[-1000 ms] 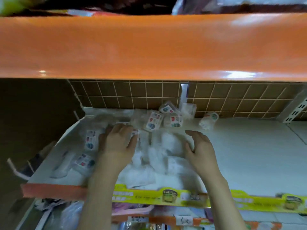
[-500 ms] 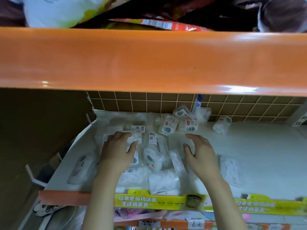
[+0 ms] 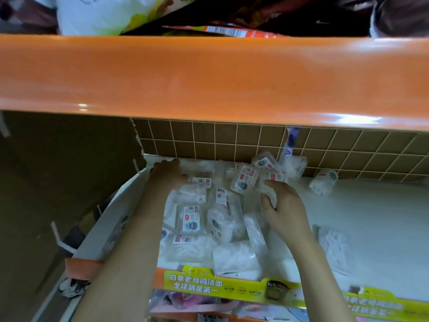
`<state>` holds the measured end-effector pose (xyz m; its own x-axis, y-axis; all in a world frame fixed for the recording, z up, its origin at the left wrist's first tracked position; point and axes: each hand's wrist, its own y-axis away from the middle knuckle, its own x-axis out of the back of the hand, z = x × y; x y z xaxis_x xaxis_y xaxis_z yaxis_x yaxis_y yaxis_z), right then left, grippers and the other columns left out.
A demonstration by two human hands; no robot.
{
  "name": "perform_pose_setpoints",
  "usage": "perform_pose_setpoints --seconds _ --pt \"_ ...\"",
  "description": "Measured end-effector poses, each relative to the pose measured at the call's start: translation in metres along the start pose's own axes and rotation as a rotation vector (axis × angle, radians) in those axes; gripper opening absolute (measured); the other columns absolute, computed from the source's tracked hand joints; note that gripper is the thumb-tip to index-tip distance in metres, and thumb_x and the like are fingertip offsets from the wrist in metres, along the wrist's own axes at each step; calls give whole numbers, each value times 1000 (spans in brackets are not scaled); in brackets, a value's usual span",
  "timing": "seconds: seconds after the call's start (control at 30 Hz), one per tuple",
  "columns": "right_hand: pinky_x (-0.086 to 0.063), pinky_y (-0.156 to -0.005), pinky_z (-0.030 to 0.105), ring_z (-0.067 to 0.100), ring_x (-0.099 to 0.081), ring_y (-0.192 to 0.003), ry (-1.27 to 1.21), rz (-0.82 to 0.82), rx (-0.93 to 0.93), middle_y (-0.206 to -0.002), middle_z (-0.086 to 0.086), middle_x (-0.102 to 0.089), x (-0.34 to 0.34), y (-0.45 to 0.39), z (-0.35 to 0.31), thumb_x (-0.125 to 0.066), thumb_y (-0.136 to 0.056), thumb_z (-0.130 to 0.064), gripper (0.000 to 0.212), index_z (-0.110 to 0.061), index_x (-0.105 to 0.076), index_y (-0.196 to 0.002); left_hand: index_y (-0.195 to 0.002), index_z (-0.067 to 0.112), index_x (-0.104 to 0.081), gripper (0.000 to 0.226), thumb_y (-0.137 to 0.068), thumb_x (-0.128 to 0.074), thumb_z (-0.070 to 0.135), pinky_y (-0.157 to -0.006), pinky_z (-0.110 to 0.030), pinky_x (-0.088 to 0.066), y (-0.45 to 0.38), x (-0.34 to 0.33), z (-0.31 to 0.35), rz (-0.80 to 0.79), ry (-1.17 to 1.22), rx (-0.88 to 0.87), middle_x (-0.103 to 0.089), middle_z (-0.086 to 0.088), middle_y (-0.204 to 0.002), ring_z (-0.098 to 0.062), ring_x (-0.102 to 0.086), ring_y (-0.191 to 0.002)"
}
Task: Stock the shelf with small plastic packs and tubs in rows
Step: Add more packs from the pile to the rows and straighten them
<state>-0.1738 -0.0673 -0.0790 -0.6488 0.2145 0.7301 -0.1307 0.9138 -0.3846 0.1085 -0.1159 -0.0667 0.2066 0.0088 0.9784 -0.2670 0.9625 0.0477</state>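
Note:
A loose pile of small clear plastic packs (image 3: 216,219) with white contents and printed labels covers the left part of the white shelf (image 3: 376,212). Several small tubs (image 3: 245,181) stand or lean at the back by the tiled wall. One tub (image 3: 322,182) lies on its side further right. My left hand (image 3: 167,173) reaches to the back left corner, fingers stretched flat over packs there. My right hand (image 3: 283,205) hovers over the pile's right side with fingers relaxed, holding nothing. A single pack (image 3: 334,247) lies apart on the right.
The orange front of the upper shelf (image 3: 209,77) hangs low overhead, with bags above it. A brown tiled wall (image 3: 232,140) closes the back. A yellow-green label strip (image 3: 232,287) runs along the shelf's front edge. A brown panel stands at the left.
My left hand has moved from the middle of the pile to the back left corner. My right hand has shifted slightly toward the back. The packs look more spread out.

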Motion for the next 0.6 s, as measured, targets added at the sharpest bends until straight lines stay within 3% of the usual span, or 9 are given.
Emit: perform_pose_setpoints --seconds 0.2,0.37,0.5,0.6 --pt "-38 -90 30 30 -53 -113 -5 -26 -26 -122 12 -61 -3 -4 10 -58 -88 -12 36 -8 -59 -123 -120 16 -54 55 -77 -70 47 -97 -35 -41 0 3 0 -33 78 63 -56 -10 -126 -30 -49 -119" --pt "-39 -85 31 31 -53 -111 14 -17 2 -121 13 -61 -2 -13 7 -59 -88 -12 35 -8 -58 -122 -132 10 -47 61 -77 -72 20 -93 -36 -46 3 16 9 -29 275 147 -48 -14 -132 -29 -50 -118" --pt "-37 -85 26 29 -52 -114 17 -80 46 -124 12 -59 -7 -34 7 -62 -86 -13 41 -9 -55 -125 -135 11 -46 60 -80 -68 20 -91 -32 -45 24 26 11 82 392 175 -47 -14 -136 -28 -49 -120" --pt "-45 -90 33 25 -53 -114 102 -193 65 -124 8 -57 -22 -62 10 -68 -81 -22 48 -13 -52 -126 -131 9 -51 51 -85 -64 25 -78 -21 -36 48 24 13 225 506 193 -56 -12 -126 -23 -54 -109"
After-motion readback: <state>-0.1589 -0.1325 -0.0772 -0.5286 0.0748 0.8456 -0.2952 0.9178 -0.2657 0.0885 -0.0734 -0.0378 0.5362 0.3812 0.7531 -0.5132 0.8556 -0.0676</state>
